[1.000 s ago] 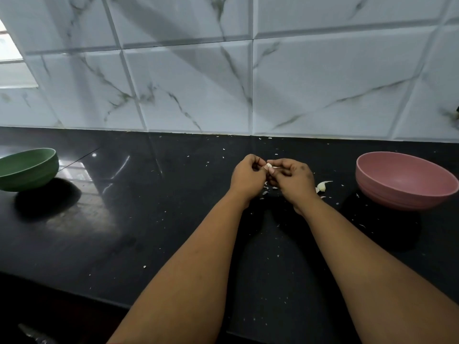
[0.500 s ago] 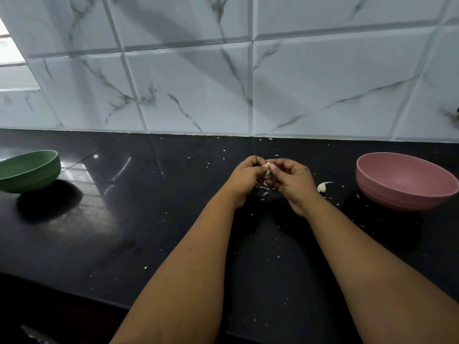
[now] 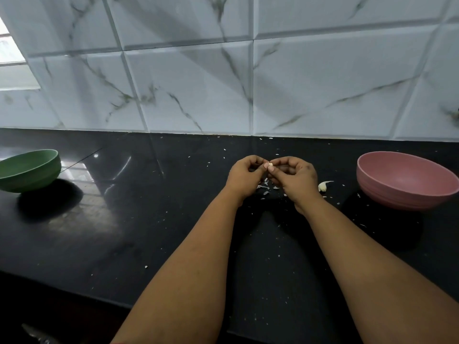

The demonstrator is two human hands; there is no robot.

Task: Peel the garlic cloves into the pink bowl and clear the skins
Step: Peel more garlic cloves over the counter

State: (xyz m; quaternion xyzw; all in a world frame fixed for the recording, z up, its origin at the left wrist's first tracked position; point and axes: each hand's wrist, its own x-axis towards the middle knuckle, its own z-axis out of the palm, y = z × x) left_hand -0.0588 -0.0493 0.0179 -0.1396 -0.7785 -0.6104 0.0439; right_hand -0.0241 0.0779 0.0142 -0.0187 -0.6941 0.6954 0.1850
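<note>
Both hands meet above the black counter [image 3: 139, 219], near the back wall. My left hand [image 3: 246, 176] and my right hand [image 3: 294, 177] pinch one small pale garlic clove [image 3: 270, 164] between their fingertips. Loose white skins [image 3: 265, 186] lie on the counter just under the hands. Another garlic clove [image 3: 323, 186] with a curled tail of skin rests beside my right wrist. The pink bowl [image 3: 407, 181] stands at the right; what I see of its inside holds nothing.
A green bowl [image 3: 29, 170] sits at the far left of the counter. Small flecks of skin are scattered over the counter. A marble-tiled wall [image 3: 223, 83] rises behind it, and the counter's front edge runs along the lower left.
The hands have stayed together on the clove, working it with small finger movements. More bits of skin lie beneath them.
</note>
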